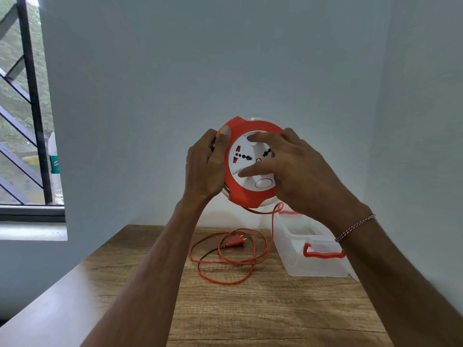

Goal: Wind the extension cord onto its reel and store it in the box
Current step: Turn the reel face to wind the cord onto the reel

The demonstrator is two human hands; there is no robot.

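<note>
Above the table (250, 311), the reel (250, 194) is held up in the air in front of the wall (225, 71), with its white socket face turned toward the camera. The left hand (204, 169) is curled around the left edge of the reel, and its thumb is laid over the orange rim. The right hand (288, 169) is placed on the white face; its fingers (253, 170) are stretched and spread, and the fingertips are pressed on the white disc, so nothing is clamped by this hand. A thread bracelet (355, 227) is seen on the right wrist.

From the bottom of the reel the cord (225, 261) is hung down to the table, where several loose loops of it are laid. The plug (235, 242) is found inside these loops, flat on the wood. Most of the cord is not yet wound.

To the right of the loops, the box (295, 249) is placed on the table. It is made of clear plastic, it is open at the top, and a red handle (323, 254) is fixed on its near side. One part of the cord is passed just beside its left wall. At the far left, a window (22, 121) with dark bars is seen.
</note>
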